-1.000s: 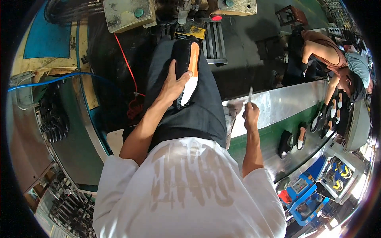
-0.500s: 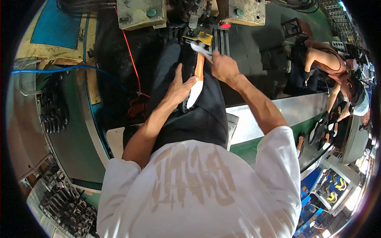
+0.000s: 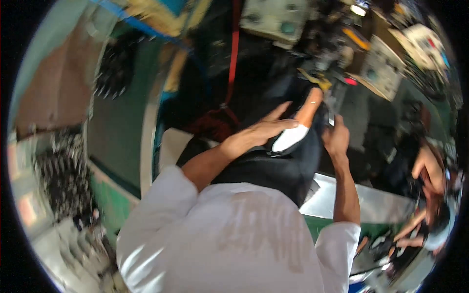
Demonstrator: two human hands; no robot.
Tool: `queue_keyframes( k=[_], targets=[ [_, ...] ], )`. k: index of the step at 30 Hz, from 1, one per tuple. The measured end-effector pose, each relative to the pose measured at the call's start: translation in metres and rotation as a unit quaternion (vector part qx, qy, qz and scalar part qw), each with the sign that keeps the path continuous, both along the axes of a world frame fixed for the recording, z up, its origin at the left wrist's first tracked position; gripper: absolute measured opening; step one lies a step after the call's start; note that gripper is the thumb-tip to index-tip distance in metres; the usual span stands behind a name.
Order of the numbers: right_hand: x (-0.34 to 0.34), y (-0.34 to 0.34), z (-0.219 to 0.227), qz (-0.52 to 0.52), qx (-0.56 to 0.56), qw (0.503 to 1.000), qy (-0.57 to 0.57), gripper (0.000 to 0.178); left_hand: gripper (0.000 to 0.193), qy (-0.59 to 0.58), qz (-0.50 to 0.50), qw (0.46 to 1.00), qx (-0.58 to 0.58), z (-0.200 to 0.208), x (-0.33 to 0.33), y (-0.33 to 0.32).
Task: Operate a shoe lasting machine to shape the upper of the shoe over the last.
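Observation:
A shoe (image 3: 291, 139) lies bottom up across my black-trousered thighs, its underside white at one end and orange-brown at the other. My left hand (image 3: 268, 129) grips its side, with the thumb laid over the underside where the two colours meet. Just right of the shoe, my right hand (image 3: 337, 136) is closed round a metal hand tool (image 3: 331, 118). Motion blur hides the tool's exact kind. It is held apart from the shoe's underside.
Ahead stands a machine with a control box (image 3: 276, 22) on the left and another control box (image 3: 381, 68) on the right. A red cord (image 3: 234, 53) hangs at the left. A metal-edged bench (image 3: 376, 195) runs rightward, where a co-worker (image 3: 432, 195) bends over shoes.
My view has swung left, so the scene sits farther right and is blurred. The right hand with the tool has drawn back from the shoe's orange-brown end to its right side.

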State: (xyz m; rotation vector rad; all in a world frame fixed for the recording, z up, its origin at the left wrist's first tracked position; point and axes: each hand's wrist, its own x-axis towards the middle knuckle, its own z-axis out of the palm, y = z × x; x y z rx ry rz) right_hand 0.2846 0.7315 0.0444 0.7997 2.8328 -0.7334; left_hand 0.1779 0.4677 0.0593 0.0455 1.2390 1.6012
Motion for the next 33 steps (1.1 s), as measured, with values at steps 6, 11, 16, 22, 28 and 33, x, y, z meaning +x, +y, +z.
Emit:
queue_keyframes(
  k=[6, 11, 16, 22, 28, 33],
  targets=[
    [0.028, -0.068, -0.039, 0.037, 0.029, 0.987, 0.156, 0.024, 0.096, 0.000, 0.213, 0.977, 0.000, 0.014, -0.022, -0.092],
    [0.011, -0.069, -0.028, -0.033, -0.099, 0.990, 0.100, 0.015, 0.101, 0.371, 0.227, 0.809, -0.396, -0.046, -0.113, -0.294],
    [0.023, -0.052, -0.045, -0.064, -0.084, 0.983, 0.148, 0.024, 0.119, 0.305, 0.126, 0.637, -0.696, -0.017, -0.191, -0.362],
    [0.010, -0.066, -0.036, -0.079, -0.014, 0.995, 0.057, 0.025, 0.117, 0.367, -0.046, 0.511, -0.776, -0.099, -0.237, -0.466],
    [0.012, -0.062, -0.025, -0.078, -0.010, 0.993, 0.085, 0.023, 0.109, 0.392, -0.088, 0.536, -0.743, -0.124, -0.292, -0.482],
    [0.009, -0.055, -0.029, -0.087, -0.026, 0.994, 0.067, 0.023, 0.114, 0.401, -0.163, 0.457, -0.778, -0.127, -0.323, -0.535]
  ],
)
